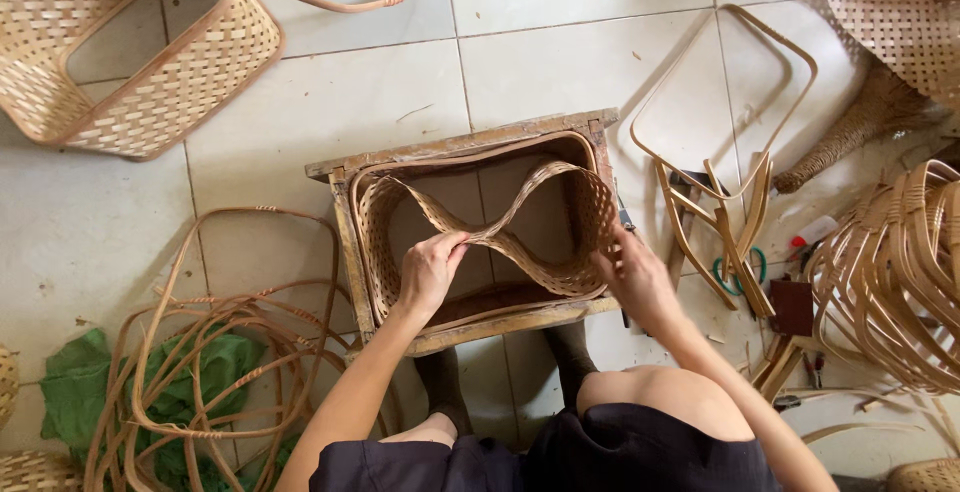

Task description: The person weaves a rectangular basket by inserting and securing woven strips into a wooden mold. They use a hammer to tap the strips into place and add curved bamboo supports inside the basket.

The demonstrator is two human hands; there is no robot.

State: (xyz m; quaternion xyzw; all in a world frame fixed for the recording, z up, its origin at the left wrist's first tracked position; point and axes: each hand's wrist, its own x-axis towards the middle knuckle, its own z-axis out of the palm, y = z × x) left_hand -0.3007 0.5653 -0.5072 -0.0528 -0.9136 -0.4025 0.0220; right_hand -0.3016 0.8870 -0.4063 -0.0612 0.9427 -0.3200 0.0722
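A wooden box frame (470,142) stands on the tiled floor in front of my knees. Inside it sits a woven bamboo band (575,192), pushed against the walls and pinched inward at the middle. My left hand (432,270) grips the pinched near side of the band at the centre. My right hand (632,270) holds the band at the frame's right near corner, fingers curled over the rim.
A finished woven basket with handle (150,52) lies at the top left. Bent cane loops (210,352) lie over a green cloth (75,387) at the left. Cane hoops (730,112), a stack of curved strips (890,272), green-handled scissors (745,272) and another basket (900,12) are at the right.
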